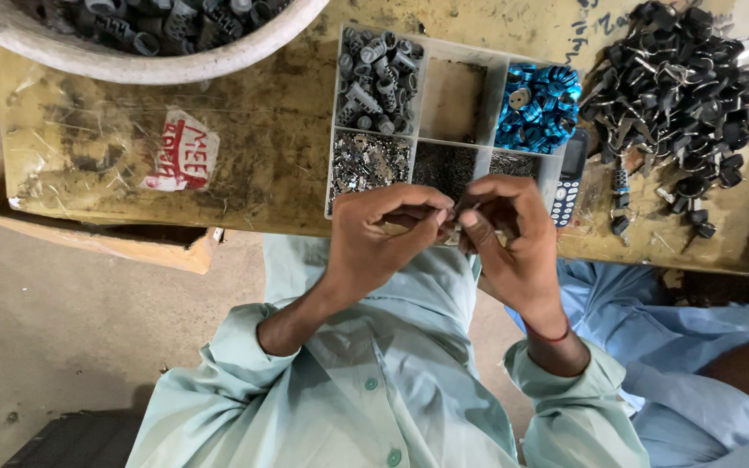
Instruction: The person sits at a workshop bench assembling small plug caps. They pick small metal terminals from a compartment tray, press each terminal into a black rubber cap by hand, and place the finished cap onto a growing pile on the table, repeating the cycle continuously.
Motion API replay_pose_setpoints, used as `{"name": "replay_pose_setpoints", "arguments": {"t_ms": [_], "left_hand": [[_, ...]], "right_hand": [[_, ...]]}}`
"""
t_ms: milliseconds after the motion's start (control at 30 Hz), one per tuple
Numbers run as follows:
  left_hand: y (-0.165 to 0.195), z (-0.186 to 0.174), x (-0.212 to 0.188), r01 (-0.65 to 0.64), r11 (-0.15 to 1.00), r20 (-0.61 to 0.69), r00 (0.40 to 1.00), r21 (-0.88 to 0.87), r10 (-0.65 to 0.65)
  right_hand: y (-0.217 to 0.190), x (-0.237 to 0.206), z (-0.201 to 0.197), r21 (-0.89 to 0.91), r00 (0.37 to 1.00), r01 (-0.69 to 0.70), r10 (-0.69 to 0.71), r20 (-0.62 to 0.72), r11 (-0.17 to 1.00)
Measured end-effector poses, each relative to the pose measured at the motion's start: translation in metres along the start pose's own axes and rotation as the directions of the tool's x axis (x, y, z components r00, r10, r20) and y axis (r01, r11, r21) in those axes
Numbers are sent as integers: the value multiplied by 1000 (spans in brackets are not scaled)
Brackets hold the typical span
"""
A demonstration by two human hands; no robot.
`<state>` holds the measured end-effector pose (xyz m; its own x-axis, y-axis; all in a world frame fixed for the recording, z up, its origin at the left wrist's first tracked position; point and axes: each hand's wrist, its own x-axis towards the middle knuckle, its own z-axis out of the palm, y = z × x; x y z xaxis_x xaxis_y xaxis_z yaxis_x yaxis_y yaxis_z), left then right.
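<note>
Your worn wooden table (244, 130) is scratched and dusty, and carries a pale round basin (145, 61) of dark cylindrical parts; beside it the clear divider tray (457, 95) holds grey ribbed pieces, glossy blue spools (537, 108) and fine metal bits; a heap of black assembled parts (678, 87) lies at its far side. Your left hand (379, 238) and right hand (509, 247) meet over the tray's near edge, fingertips pinched together on a small dark part (454, 217), too tiny to identify; I judge a loosened pinch could drop it into your lap, since it hangs past the table.
</note>
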<state>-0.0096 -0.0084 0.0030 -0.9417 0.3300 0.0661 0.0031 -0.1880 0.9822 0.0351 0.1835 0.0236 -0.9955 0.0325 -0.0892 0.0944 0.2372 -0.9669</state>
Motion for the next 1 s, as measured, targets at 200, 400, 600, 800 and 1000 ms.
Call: {"name": "replay_pose_setpoints", "arguments": {"t_ms": [200,400,600,800,1000], "left_hand": [[10,-4,0,119,993,86,989,-21,-117],[13,-12,2,54,994,292,953,90,-79],[5,-16,11,-40,991,333,943,130,-6],[-5,-15,14,-88,985,346,938,151,31],[-6,-15,13,-66,990,313,950,126,24]], "right_hand": [[-5,5,-20,80,964,-83,60,258,993],[-18,7,-21,227,963,-202,151,225,953],[-25,17,-42,-464,968,198,-98,231,863],[-16,23,-51,-896,981,162,27,190,413],[1,20,-62,-722,984,162,-160,71,673]]}}
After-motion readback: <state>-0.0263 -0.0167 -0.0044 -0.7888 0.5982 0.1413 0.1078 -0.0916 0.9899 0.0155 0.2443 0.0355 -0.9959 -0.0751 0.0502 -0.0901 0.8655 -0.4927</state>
